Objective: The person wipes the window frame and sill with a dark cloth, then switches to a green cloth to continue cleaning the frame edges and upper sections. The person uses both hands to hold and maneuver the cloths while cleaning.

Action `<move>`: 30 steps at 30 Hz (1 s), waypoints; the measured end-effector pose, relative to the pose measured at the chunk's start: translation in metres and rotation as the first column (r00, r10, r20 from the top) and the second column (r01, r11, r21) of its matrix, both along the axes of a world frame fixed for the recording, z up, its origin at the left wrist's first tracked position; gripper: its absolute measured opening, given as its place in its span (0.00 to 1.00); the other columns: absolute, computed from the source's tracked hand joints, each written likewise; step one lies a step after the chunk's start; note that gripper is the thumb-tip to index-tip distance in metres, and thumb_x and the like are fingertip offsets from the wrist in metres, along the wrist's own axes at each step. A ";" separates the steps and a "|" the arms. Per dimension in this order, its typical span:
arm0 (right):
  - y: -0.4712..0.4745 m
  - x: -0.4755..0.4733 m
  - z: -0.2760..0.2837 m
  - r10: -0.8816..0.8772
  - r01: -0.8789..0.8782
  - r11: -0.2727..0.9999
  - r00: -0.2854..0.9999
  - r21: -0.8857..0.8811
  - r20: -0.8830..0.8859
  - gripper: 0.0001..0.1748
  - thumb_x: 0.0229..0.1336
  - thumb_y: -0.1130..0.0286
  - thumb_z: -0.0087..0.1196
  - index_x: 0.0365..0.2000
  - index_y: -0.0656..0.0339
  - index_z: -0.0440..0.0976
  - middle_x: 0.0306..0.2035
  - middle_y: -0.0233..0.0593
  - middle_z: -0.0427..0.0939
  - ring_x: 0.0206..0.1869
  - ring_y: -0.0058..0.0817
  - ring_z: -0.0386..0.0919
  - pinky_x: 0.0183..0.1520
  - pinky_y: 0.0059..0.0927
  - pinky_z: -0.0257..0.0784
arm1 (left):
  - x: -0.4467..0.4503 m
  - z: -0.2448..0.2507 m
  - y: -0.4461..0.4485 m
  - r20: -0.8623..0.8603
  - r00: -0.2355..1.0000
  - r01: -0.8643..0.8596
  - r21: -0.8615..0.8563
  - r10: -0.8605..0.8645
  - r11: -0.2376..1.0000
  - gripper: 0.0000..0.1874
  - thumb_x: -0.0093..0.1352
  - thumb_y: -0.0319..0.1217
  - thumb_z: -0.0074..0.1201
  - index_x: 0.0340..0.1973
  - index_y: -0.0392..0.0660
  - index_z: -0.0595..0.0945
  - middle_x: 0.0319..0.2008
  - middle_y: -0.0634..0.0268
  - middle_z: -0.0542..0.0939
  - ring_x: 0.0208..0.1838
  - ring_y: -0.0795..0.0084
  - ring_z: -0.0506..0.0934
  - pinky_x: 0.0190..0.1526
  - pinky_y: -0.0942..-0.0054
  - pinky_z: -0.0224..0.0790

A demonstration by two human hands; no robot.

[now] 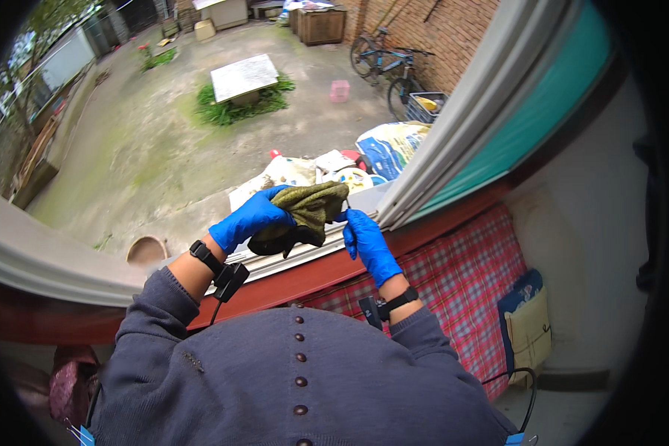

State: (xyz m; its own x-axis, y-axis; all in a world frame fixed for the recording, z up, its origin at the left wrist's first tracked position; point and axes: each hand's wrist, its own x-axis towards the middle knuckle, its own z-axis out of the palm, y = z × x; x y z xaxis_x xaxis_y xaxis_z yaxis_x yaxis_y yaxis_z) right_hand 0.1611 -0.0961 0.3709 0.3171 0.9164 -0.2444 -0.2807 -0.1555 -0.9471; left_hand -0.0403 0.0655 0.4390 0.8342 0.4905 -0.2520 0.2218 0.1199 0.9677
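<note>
My left hand, in a blue glove, grips a crumpled olive-green cloth above the window sill. The cloth's lower folds hang dark and look damp or soiled. Just right of it, my right hand, also gloved in blue, has its fingertips pinched together on a thin dark strand by the cloth's edge. Whether that strand belongs to the cloth cannot be told. Beneath both hands run the white tracks of a sliding window, with a red-brown inner sill on my side.
Outside the opening lie sacks and a white and yellow round container. The window frame stands close on the right. Below it is a bed or bench with a red plaid cover. A bicycle leans by the brick wall.
</note>
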 end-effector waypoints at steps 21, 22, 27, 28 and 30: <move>0.039 -0.045 0.067 0.005 -0.274 0.912 0.753 0.306 0.658 0.10 0.65 0.66 0.51 0.43 0.59 0.76 0.28 0.36 0.81 0.28 0.23 0.77 0.32 0.25 0.71 | -0.095 0.032 -0.026 0.443 0.746 -0.358 -0.363 0.497 0.860 0.09 0.60 0.25 0.50 0.37 0.38 0.78 0.32 0.64 0.78 0.35 0.75 0.76 0.42 0.77 0.70; 0.041 -0.046 0.069 0.054 -0.295 0.927 0.717 0.232 0.695 0.10 0.63 0.67 0.54 0.42 0.59 0.76 0.30 0.42 0.81 0.32 0.30 0.81 0.35 0.28 0.73 | -0.096 0.032 -0.026 0.499 0.731 -0.284 -0.399 0.466 0.872 0.09 0.61 0.25 0.50 0.37 0.38 0.78 0.32 0.64 0.78 0.35 0.75 0.75 0.42 0.77 0.69; 0.044 -0.056 0.077 0.034 -0.479 0.795 0.646 0.371 0.762 0.11 0.59 0.71 0.58 0.42 0.60 0.77 0.34 0.45 0.81 0.34 0.34 0.81 0.38 0.30 0.75 | -0.105 0.021 -0.034 0.419 0.676 -0.441 -0.430 0.607 0.788 0.07 0.65 0.26 0.49 0.37 0.41 0.78 0.34 0.67 0.77 0.38 0.76 0.75 0.46 0.76 0.68; 0.045 -0.057 0.077 0.029 -0.478 0.792 0.651 0.380 0.758 0.11 0.59 0.71 0.59 0.42 0.61 0.77 0.34 0.45 0.81 0.34 0.34 0.81 0.38 0.30 0.75 | -0.106 0.015 -0.034 0.425 0.666 -0.464 -0.407 0.613 0.787 0.07 0.65 0.27 0.49 0.36 0.41 0.79 0.34 0.67 0.78 0.38 0.76 0.75 0.47 0.76 0.68; 0.050 -0.061 0.078 0.082 -0.473 0.814 0.669 0.338 0.738 0.11 0.59 0.70 0.58 0.42 0.61 0.77 0.34 0.44 0.82 0.35 0.35 0.81 0.38 0.30 0.75 | -0.108 0.003 -0.032 0.463 0.638 -0.481 -0.384 0.615 0.788 0.08 0.66 0.27 0.49 0.39 0.40 0.79 0.36 0.66 0.78 0.40 0.75 0.75 0.49 0.75 0.68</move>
State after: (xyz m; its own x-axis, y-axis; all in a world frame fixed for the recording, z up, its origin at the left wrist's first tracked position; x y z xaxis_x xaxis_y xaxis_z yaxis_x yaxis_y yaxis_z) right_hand 0.1005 -0.0464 0.4488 -0.0807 0.9125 0.4009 0.4286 0.3949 -0.8126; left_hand -0.1480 0.0338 0.4424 0.4477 0.8942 -0.0035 -0.4979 0.2525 0.8297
